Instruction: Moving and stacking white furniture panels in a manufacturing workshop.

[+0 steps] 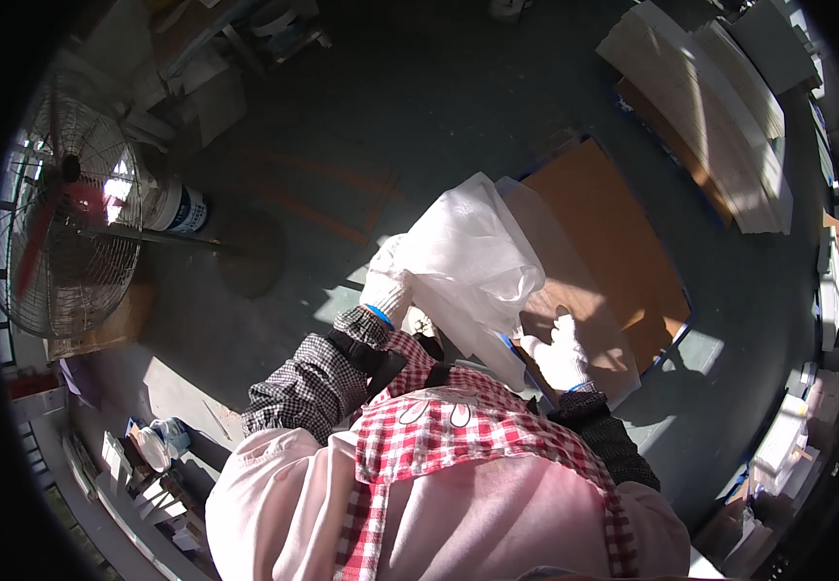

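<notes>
My left hand (388,283), in a white knitted glove with a blue cuff edge, is closed on the left edge of a thin, white, see-through sheet (473,242). The sheet bunches up and hangs in folds in front of me. Under its right side lies a flat brown board (608,228), partly covered by a clear film-like layer (574,281). My right hand (562,356), gloved the same way, is over the board's near part beside the sheet's lower right edge. Its thumb points up, apart from the fingers, which stretch left; whether they touch the sheet I cannot tell.
A large standing fan (71,203) with red blades is at the left, a white bucket (182,208) behind its pole. Stacked pale boards (700,107) lie at the far right. White boxes (783,445) line the right side. Various items (158,445) sit at lower left.
</notes>
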`<action>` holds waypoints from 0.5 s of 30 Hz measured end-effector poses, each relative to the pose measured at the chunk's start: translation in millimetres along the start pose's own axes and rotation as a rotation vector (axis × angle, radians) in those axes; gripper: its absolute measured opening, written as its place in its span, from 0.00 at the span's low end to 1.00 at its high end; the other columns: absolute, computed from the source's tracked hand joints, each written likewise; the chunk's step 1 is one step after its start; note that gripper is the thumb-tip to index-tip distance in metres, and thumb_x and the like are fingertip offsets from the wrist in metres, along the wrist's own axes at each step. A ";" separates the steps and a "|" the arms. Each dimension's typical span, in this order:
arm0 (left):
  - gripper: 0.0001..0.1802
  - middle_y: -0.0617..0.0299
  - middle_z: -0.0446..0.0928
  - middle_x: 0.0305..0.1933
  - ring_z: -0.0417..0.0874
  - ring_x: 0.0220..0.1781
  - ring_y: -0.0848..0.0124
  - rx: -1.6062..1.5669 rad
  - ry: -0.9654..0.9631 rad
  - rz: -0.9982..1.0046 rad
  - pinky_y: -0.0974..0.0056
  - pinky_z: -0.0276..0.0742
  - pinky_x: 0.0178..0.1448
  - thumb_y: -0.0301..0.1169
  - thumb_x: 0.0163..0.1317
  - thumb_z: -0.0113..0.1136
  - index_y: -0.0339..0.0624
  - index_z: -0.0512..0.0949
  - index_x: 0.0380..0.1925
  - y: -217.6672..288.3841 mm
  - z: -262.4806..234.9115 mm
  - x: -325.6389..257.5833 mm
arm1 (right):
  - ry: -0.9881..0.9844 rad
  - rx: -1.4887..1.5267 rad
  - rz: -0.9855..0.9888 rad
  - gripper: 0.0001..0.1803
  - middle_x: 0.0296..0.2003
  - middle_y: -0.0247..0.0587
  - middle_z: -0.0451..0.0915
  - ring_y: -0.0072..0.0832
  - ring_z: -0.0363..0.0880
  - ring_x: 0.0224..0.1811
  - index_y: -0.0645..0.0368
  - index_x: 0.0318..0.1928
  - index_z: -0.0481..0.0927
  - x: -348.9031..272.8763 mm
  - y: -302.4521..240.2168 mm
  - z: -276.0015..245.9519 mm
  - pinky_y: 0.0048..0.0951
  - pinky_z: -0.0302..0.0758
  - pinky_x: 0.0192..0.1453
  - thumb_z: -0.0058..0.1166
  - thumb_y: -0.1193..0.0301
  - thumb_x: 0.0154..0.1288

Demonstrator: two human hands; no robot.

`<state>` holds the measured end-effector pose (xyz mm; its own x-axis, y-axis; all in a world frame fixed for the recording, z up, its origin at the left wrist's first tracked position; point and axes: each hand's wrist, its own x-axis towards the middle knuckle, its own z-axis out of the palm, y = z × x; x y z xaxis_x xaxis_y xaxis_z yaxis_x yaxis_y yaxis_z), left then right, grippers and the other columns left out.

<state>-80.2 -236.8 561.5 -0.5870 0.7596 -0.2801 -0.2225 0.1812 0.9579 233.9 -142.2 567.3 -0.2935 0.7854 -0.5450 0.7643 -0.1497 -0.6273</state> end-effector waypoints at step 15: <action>0.25 0.52 0.79 0.56 0.80 0.59 0.61 -0.792 -0.127 -0.015 0.52 0.77 0.65 0.37 0.68 0.65 0.36 0.73 0.60 106.0 -124.3 104.6 | -0.476 0.103 -0.887 0.34 0.63 0.47 0.75 0.33 0.74 0.65 0.57 0.69 0.67 148.1 -317.0 120.6 0.31 0.74 0.65 0.63 0.63 0.67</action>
<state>-261.9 -215.8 626.0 -0.4970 0.8346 -0.2375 -0.7439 -0.2690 0.6117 -121.1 -50.9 618.3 -0.9473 0.3203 -0.0105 0.1129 0.3027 -0.9464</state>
